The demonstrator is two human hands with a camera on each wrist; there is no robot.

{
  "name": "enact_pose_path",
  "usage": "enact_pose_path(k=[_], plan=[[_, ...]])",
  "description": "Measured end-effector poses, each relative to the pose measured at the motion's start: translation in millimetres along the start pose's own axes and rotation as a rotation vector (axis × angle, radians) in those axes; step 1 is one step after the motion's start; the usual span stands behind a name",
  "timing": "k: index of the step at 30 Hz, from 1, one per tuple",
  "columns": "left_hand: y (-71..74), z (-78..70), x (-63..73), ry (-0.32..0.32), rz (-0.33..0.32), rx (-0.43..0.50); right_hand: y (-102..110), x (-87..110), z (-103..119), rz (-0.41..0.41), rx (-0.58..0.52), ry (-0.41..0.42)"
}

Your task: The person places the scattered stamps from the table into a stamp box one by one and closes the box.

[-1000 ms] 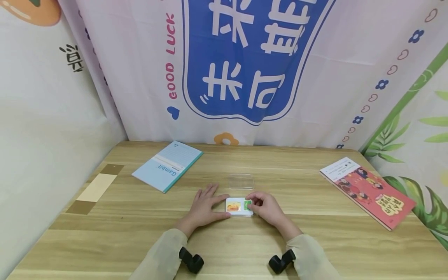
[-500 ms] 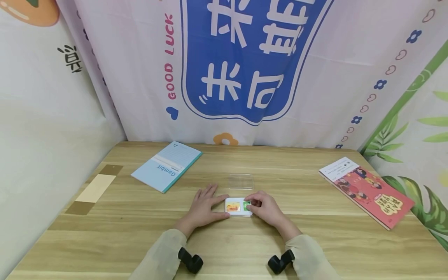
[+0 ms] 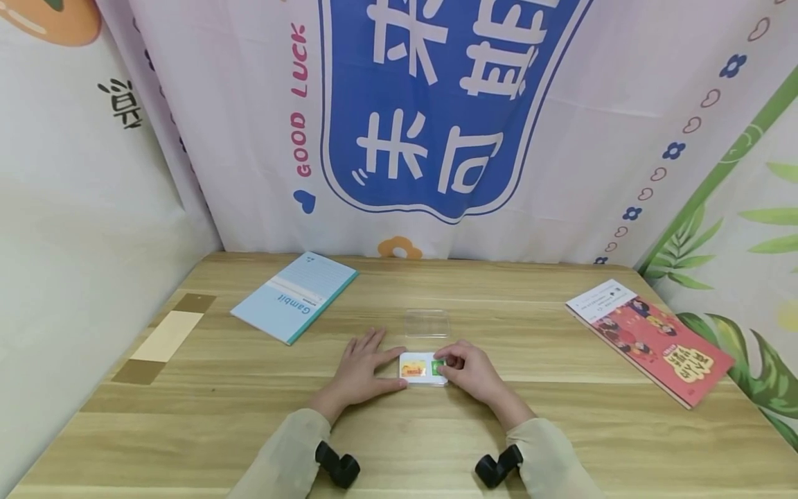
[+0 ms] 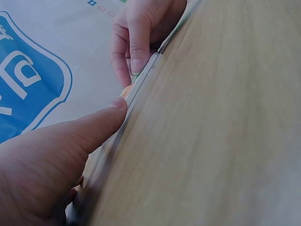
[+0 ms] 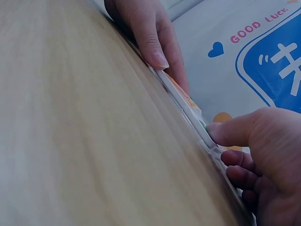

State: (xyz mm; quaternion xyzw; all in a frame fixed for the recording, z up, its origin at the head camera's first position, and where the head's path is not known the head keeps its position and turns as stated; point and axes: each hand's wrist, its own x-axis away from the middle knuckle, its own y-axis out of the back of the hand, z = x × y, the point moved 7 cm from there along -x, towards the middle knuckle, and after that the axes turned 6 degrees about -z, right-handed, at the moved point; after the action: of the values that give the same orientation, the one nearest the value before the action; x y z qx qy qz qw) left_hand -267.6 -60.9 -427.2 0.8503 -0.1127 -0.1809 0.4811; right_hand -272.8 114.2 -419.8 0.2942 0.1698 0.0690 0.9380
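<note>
A small white card in a clear plastic tray lies on the table between both hands. On its left part is an orange and yellow stamp-like picture, on its right part a green one. My left hand lies with fingers spread; its straight thumb and index finger touch the two left corners of the card. With the thumb and index finger of my right hand I pinch the green picture at the right end, the other fingers curled under. In the right wrist view the thumb rests on the card's top face.
A clear plastic lid lies just beyond the card. A light blue notebook is at the back left, a red and white booklet at the right. Tape strips mark the table's left side; a printed cloth hangs behind.
The head view has drifted slightly, so everything sits a little further left in it. Both hands, the card and the green picture keep almost the same places relative to one another.
</note>
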Motion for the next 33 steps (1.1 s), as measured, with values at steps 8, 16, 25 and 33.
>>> enact_pose_path(k=[8,16,25,33], plan=[[2.0,-1.7,-0.8,-0.007,-0.005,0.001,2,-1.0,-1,-0.003,-0.024,-0.029],[5.4,0.5,-1.0,-0.005,-0.012,0.074,10,-4.2,-4,0.021,-0.157,-0.100],[29.1,4.1,-29.0,-0.001,-0.133,0.149,38,-29.7,-17,-0.042,-0.078,-0.180],[16.6,22.9,-63.3,0.097,-0.025,0.103,28,-49.7,-31,0.085,0.117,-0.139]])
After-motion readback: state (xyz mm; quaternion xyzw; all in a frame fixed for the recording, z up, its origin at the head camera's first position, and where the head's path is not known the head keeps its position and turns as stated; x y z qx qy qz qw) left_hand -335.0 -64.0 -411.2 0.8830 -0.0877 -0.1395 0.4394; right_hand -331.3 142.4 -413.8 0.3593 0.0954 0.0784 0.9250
